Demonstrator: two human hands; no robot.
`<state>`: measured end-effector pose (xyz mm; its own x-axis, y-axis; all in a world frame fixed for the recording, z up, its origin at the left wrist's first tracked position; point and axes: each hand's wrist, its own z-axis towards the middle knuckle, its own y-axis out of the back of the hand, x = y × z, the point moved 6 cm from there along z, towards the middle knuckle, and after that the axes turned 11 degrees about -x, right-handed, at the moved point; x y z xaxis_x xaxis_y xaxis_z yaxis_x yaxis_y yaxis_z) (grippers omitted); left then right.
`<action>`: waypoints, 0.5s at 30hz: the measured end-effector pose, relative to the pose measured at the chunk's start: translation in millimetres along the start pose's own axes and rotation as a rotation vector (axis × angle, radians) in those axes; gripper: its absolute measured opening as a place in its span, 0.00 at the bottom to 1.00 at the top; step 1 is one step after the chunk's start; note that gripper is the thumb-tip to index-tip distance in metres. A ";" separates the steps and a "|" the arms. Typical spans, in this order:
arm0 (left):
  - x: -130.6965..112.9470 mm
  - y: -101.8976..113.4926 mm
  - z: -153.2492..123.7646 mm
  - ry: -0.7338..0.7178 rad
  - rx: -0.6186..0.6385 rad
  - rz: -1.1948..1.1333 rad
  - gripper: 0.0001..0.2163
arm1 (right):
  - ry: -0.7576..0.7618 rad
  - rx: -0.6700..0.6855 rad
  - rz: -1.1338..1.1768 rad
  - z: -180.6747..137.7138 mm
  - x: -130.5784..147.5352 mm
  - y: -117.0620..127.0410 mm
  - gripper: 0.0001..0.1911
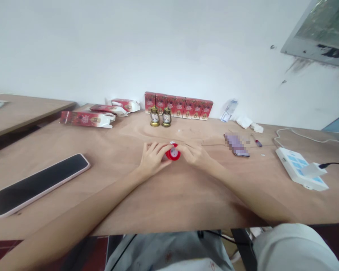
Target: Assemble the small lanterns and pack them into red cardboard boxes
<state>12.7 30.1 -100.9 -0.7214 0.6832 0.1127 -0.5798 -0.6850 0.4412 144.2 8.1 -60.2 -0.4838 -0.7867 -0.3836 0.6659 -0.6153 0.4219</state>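
Between my hands, low over the middle of the table, is a small round red object (173,153) with a pale disc on the side facing me. My left hand (154,156) grips it from the left with closed fingers. From the right, the fingertips of my right hand (194,155) pinch its upper right edge. A tiny white bit shows at its top. Behind it, two small bronze-coloured lanterns (160,117) stand upright side by side.
A row of red boxes (179,106) stands against the wall. Opened red boxes (86,119) lie at the back left. A phone-like black slab (41,184) is at the left. To the right are a purple packet (237,144), crumpled tissue (248,123) and a power strip (301,169).
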 end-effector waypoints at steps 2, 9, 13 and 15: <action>-1.6 2.1 0.9 -0.017 -0.023 0.004 0.18 | 0.116 -0.025 -0.058 0.3 6.1 2.3 0.11; -4.2 5.0 1.0 -0.088 -0.067 0.015 0.18 | 0.154 -0.026 -0.035 2.1 8.2 2.9 0.10; -5.9 7.1 0.0 -0.119 -0.105 -0.013 0.18 | -0.054 -0.033 0.137 4.9 -6.5 7.0 0.06; -8.0 8.1 0.1 -0.140 -0.116 -0.026 0.18 | -0.114 -0.019 0.237 4.1 -12.3 7.7 0.05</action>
<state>13.8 19.2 -98.2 -0.6504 0.7241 0.2295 -0.6433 -0.6857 0.3405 152.9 12.8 -48.9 -0.3727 -0.9103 -0.1803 0.7784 -0.4124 0.4734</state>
